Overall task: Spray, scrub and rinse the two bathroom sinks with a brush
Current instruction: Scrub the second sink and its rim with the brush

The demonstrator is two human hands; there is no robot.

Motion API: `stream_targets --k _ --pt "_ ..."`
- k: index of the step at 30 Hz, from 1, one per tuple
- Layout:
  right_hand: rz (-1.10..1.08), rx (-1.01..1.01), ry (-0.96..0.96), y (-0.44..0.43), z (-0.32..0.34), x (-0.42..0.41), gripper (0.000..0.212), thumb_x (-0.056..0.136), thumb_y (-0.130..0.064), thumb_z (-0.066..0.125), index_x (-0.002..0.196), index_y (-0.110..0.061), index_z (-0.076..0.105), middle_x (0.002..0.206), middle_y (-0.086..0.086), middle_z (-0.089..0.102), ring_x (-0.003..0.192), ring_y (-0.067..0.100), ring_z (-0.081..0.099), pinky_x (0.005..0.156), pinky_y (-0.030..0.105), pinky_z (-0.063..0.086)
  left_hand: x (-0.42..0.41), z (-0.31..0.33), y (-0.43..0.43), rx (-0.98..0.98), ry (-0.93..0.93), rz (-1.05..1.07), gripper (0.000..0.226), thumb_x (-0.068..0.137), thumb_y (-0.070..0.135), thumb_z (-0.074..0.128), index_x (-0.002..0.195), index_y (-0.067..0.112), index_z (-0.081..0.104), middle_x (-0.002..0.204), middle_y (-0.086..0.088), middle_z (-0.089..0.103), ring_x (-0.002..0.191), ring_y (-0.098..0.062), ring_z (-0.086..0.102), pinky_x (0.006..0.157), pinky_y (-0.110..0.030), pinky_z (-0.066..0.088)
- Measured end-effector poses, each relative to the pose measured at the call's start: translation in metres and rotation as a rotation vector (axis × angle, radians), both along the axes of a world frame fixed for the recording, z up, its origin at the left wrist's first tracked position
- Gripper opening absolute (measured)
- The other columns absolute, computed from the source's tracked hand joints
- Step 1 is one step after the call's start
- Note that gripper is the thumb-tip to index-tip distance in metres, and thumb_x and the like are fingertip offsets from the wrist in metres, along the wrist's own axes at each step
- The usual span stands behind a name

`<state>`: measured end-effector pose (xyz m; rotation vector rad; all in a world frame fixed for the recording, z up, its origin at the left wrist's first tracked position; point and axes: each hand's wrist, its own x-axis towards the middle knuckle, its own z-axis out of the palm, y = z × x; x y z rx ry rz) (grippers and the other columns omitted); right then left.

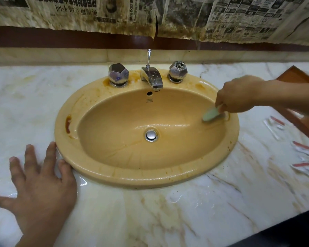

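Scrubbing the tan sink (132, 179), set mid-bench: right hand (239, 95) gripping a pale green brush (210, 114) against the basin's right inner wall, left hand (43, 189) spread flat on the marble bench (185, 211) beside the sink's front-left rim.

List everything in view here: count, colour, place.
sink: 1, tan, rust-stained, set in countertop
tap handles: 2, chrome, faceted, either side of spout
spout: 1, chrome, back centre of sink rim
pull rod: 1, chrome, behind spout
drain stopper: 1, chrome, basin bottom
brush: 1, pale green, basin's right wall
countertop: 1, white veined marble, around sink
newspaper: several sheets, stained, on wall
wooden tray: 1, brown, far right
sachets: at least 3, white and red, counter right
left hand: 1, flat on countertop, fingertips at sink rim
right hand: 1, grips brush
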<state>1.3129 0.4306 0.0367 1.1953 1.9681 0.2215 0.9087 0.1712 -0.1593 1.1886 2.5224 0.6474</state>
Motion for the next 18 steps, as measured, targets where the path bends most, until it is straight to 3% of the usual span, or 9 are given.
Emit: stream_targets --k 2,4,6,8,10,14,18 --pt "-0.011 0.026 0.04 0.005 0.002 0.004 0.031 0.101 -0.052 0.045 0.123 -0.047 0.066 0.101 -0.009 0.061 0.091 0.021 0.061 0.079 0.033 0.054 -0.006 -0.001 0.001 -0.086 0.155 -0.036 0.056 0.105 0.05 0.007 0.154 0.035 0.032 0.171 0.01 0.012 0.158 -0.028 -0.004 0.116 -0.074 0.018" --pt "-0.098 -0.109 -0.004 0.001 -0.001 0.003 0.028 0.099 -0.052 0.051 0.12 -0.047 0.069 0.103 -0.011 0.064 0.092 0.017 0.061 0.081 0.033 0.055 -0.002 0.002 0.003 -0.08 0.125 -0.047 0.055 0.106 0.049 0.013 0.156 0.036 0.03 0.171 0.008 0.011 0.158 -0.031 -0.001 0.115 -0.076 0.02" --pt "-0.1 -0.12 -0.005 -0.001 -0.003 0.002 0.028 0.099 -0.052 0.051 0.12 -0.047 0.069 0.108 -0.009 0.066 0.094 0.018 0.063 0.08 0.032 0.055 0.001 0.005 0.003 -0.068 0.085 -0.011 0.05 0.108 0.04 0.022 0.158 0.033 0.029 0.171 0.003 0.009 0.157 -0.033 0.002 0.116 -0.074 0.019" --pt "0.041 0.076 0.052 0.008 -0.002 0.003 0.033 0.101 -0.054 0.043 0.126 -0.049 0.064 0.109 -0.004 0.067 0.092 0.024 0.063 0.072 0.031 0.051 -0.004 0.002 0.001 -0.082 0.124 -0.02 0.057 0.104 0.049 0.007 0.152 0.033 0.034 0.172 0.006 0.008 0.158 -0.033 -0.003 0.113 -0.077 0.02" --pt "0.192 0.248 0.091 0.016 -0.006 0.002 0.037 0.104 -0.054 0.034 0.132 -0.05 0.058 0.103 -0.001 0.068 0.08 0.027 0.057 0.06 0.028 0.041 -0.005 -0.001 0.001 -0.095 0.107 -0.033 0.057 0.104 0.047 0.009 0.152 0.031 0.035 0.172 0.005 0.009 0.158 -0.033 -0.003 0.113 -0.078 0.019" --pt "0.283 0.201 0.049 0.022 -0.015 -0.017 0.036 0.104 -0.049 0.038 0.13 -0.044 0.061 0.1 0.0 0.067 0.077 0.026 0.053 0.057 0.027 0.036 0.02 0.026 0.001 -0.012 0.129 0.012 0.055 0.099 0.059 0.016 0.154 0.054 0.018 0.169 0.005 0.011 0.156 -0.034 0.009 0.115 -0.077 0.018" --pt "0.476 0.319 0.09 0.036 -0.024 -0.039 0.033 0.104 -0.047 0.037 0.126 -0.04 0.061 0.094 -0.001 0.069 0.072 0.029 0.055 0.048 0.023 0.028 0.016 0.025 0.003 -0.051 0.121 -0.011 0.058 0.098 0.063 0.009 0.154 0.054 0.02 0.169 0.005 0.01 0.156 -0.033 0.01 0.113 -0.077 0.02"
